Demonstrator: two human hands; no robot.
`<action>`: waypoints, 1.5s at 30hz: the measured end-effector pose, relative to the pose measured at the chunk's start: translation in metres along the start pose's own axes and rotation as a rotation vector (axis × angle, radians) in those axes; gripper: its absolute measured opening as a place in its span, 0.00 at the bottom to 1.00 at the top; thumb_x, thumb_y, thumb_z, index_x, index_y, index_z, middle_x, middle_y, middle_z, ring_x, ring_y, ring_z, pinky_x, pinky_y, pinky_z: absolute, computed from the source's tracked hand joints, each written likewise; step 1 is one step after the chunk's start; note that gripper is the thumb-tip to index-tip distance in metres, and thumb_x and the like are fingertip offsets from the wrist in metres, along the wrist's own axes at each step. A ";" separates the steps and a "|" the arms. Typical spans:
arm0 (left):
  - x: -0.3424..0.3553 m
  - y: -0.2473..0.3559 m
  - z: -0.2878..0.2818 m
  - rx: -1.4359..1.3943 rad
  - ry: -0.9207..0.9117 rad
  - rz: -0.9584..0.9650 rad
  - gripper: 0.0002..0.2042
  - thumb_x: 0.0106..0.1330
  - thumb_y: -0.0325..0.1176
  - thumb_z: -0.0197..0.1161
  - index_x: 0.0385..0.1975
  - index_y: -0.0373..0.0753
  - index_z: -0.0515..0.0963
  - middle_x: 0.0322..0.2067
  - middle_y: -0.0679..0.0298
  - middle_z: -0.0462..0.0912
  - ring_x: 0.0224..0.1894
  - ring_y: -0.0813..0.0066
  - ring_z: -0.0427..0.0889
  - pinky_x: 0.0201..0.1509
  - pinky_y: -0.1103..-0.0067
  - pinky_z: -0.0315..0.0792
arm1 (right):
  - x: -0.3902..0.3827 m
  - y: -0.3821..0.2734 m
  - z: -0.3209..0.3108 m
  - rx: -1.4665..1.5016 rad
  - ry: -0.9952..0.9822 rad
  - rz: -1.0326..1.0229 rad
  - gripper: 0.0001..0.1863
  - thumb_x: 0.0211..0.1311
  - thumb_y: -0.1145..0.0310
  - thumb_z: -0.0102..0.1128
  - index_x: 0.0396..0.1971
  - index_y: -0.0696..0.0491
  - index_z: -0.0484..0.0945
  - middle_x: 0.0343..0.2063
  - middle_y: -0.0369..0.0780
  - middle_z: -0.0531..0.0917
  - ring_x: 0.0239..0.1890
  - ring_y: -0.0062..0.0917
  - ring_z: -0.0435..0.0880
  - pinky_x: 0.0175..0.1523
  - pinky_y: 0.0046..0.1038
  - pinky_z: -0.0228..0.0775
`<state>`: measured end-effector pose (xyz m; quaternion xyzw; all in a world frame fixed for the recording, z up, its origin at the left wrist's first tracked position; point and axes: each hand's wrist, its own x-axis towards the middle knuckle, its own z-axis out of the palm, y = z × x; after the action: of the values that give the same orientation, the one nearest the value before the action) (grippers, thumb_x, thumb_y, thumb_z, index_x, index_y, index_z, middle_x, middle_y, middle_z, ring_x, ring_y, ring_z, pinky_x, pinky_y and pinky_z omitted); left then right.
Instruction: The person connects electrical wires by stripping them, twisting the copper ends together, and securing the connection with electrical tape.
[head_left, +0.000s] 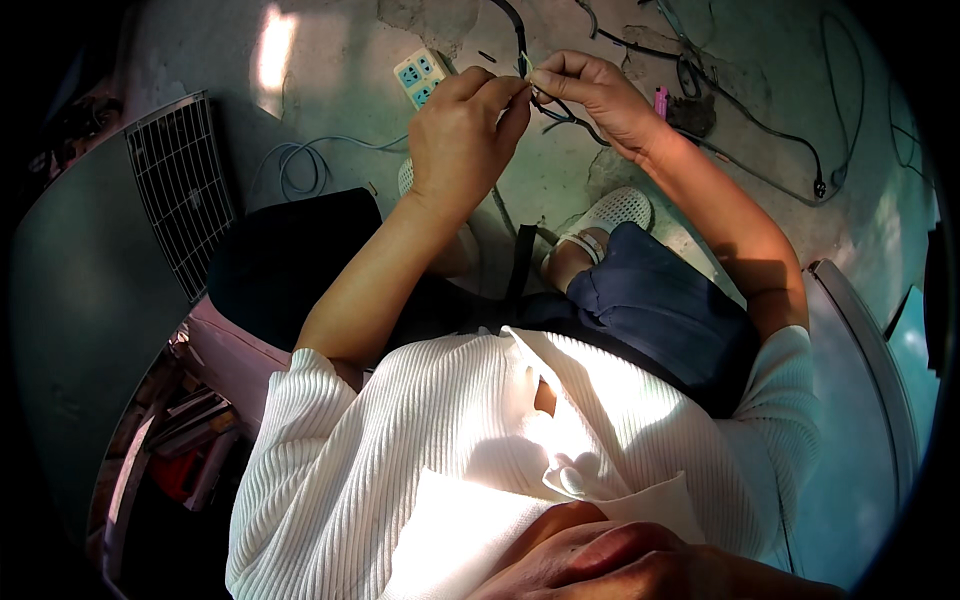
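Note:
Both of my hands are raised close together above the floor, fingertips meeting at the wires of a black electric cable (518,28). Thumb and fingers of my left hand (453,128) pinch the cable's wires from one side. From the other side my right hand (607,105) pinches them too, between thumb and forefinger. A thin light wire end (526,62) pokes up between the hands, while dark wires (570,118) hang below my right fingers. The exact joint is partly hidden by the fingertips.
A cream power strip (421,76) lies beyond my left hand. Grey-blue cord (310,150) coils at left, near a wire rack (180,180). Right of my hands are a pink object (661,101), tangled dark cords (690,70) and a plug (819,188). My sandal (622,208) is below.

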<state>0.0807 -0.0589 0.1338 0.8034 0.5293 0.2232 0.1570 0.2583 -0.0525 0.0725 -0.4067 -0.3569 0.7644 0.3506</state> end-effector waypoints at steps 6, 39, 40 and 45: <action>-0.001 -0.003 0.003 0.015 0.003 0.078 0.04 0.50 0.31 0.68 0.26 0.43 0.81 0.23 0.69 0.78 0.26 0.68 0.79 0.26 0.73 0.73 | -0.002 0.002 0.005 -0.018 0.025 0.013 0.09 0.64 0.63 0.59 0.33 0.53 0.78 0.29 0.30 0.78 0.36 0.13 0.75 0.47 0.19 0.65; 0.007 -0.003 0.008 -0.111 0.087 0.061 0.09 0.47 0.31 0.74 0.29 0.42 0.83 0.23 0.67 0.78 0.25 0.72 0.77 0.26 0.77 0.70 | -0.008 -0.005 -0.003 0.072 0.032 0.028 0.08 0.64 0.62 0.58 0.35 0.50 0.79 0.32 0.27 0.78 0.40 0.11 0.71 0.52 0.18 0.58; 0.007 -0.002 0.008 -0.090 0.099 0.080 0.08 0.48 0.31 0.73 0.28 0.43 0.83 0.23 0.67 0.78 0.26 0.72 0.78 0.27 0.77 0.70 | -0.008 -0.004 -0.003 0.067 0.039 0.028 0.08 0.64 0.63 0.58 0.35 0.50 0.79 0.32 0.27 0.78 0.40 0.10 0.71 0.52 0.18 0.58; 0.006 0.000 0.006 0.001 0.131 0.141 0.06 0.49 0.31 0.71 0.27 0.44 0.82 0.23 0.68 0.77 0.26 0.69 0.77 0.28 0.75 0.71 | -0.008 -0.004 0.001 0.079 0.082 0.021 0.08 0.64 0.63 0.59 0.34 0.51 0.80 0.31 0.27 0.78 0.39 0.10 0.71 0.51 0.17 0.59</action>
<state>0.0860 -0.0537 0.1300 0.8225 0.4805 0.2855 0.1056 0.2620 -0.0574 0.0793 -0.4272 -0.3074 0.7642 0.3728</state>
